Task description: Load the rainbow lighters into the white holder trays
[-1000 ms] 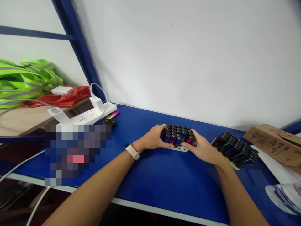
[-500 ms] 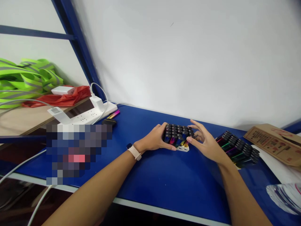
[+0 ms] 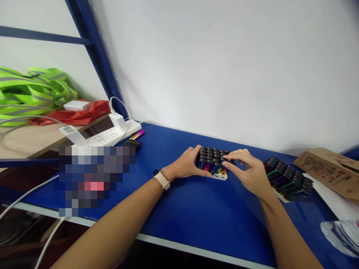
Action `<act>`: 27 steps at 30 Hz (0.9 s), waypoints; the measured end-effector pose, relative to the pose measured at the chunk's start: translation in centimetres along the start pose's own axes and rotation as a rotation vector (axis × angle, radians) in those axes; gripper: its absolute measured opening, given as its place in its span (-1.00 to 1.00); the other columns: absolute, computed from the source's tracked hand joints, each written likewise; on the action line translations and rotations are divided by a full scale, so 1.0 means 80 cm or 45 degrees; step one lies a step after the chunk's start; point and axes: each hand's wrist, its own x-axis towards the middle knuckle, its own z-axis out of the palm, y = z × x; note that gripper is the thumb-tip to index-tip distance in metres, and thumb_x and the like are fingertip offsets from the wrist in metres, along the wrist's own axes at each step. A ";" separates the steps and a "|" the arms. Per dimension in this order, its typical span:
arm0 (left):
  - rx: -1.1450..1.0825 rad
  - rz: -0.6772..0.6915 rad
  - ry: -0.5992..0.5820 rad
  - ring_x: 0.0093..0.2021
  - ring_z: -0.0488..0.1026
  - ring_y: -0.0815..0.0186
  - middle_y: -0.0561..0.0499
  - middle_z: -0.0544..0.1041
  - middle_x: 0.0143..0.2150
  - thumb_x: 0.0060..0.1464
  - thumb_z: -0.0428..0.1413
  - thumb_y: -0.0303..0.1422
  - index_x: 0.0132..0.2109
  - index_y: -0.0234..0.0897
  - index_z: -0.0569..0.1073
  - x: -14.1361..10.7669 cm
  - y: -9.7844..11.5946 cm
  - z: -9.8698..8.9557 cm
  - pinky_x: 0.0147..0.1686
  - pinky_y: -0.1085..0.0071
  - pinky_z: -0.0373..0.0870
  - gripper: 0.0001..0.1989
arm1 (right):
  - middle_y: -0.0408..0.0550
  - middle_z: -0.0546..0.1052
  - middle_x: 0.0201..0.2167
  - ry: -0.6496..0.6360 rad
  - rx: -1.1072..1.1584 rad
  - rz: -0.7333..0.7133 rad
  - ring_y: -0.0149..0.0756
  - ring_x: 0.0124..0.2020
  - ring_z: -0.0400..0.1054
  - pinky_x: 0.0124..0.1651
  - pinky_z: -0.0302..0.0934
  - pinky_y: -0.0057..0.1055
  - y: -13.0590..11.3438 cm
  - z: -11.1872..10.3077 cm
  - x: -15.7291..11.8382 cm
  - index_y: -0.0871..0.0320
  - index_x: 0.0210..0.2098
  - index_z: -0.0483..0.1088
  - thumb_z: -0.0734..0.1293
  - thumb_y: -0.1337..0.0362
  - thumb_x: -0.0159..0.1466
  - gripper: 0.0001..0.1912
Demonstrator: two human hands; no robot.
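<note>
A tight block of slim black-topped tubes [image 3: 209, 157], their sides shiny in blue, pink and yellow, stands upright in a white tray [image 3: 220, 176] on the blue table. My left hand [image 3: 190, 163] is wrapped round the block's left side, thumb along the front and fingers behind. At the block's front right corner, my right hand [image 3: 246, 170] has thumb and forefinger closed in on one tube's black top; the fingertips partly hide it. What kind of article the tubes are, I cannot make out.
To the right is a second block of similar tubes [image 3: 290, 179], near a brown cardboard box [image 3: 331, 173] and a clear plastic item [image 3: 342, 237]. A white power strip [image 3: 133, 129] with plugs lies left, by a small black object [image 3: 132, 144]. Behind rises a white wall [image 3: 224, 74].
My right hand's fingers have come down from a raised, spread pose and closed toward the tube tops. The left hand keeps its hold. The view has shifted slightly.
</note>
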 end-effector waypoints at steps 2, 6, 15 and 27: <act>0.004 -0.003 -0.006 -0.02 0.37 0.04 -0.07 0.48 -0.02 -0.20 0.40 0.08 0.03 -0.18 0.36 0.000 0.000 0.000 -0.01 0.13 0.34 -0.26 | -0.04 0.59 -0.22 0.008 -0.008 -0.010 -0.06 -0.11 0.43 -0.03 0.35 -0.04 0.000 -0.002 0.000 -0.04 -0.20 0.59 0.44 0.14 0.30 -0.90; 0.000 0.006 -0.010 0.00 0.38 0.04 -0.06 0.48 0.00 -0.19 0.40 0.07 0.03 -0.16 0.35 0.000 -0.001 0.000 0.00 0.16 0.33 -0.27 | -0.03 0.54 -0.08 0.020 -0.062 -0.018 -0.05 0.00 0.39 0.10 0.30 0.01 0.000 -0.008 -0.001 -0.06 -0.22 0.59 0.46 0.16 0.27 -0.91; -0.006 0.009 -0.005 -0.01 0.37 0.04 -0.08 0.48 -0.01 -0.20 0.41 0.07 0.04 -0.18 0.37 0.001 -0.002 0.001 0.00 0.11 0.34 -0.27 | -0.04 0.52 -0.05 -0.105 -0.025 -0.030 -0.01 0.08 0.35 0.17 0.27 0.07 -0.001 -0.014 -0.001 -0.11 -0.19 0.61 0.46 0.15 0.28 -0.90; 0.020 0.079 -0.019 0.06 0.35 0.00 -0.11 0.45 0.08 -0.27 0.46 0.01 0.10 -0.18 0.32 0.002 -0.006 0.002 0.07 0.06 0.33 -0.17 | 0.07 0.39 0.23 -0.024 -0.029 0.091 0.03 0.22 0.32 0.22 0.26 0.00 -0.004 -0.001 -0.004 -0.04 0.34 0.21 0.30 0.04 0.39 -0.43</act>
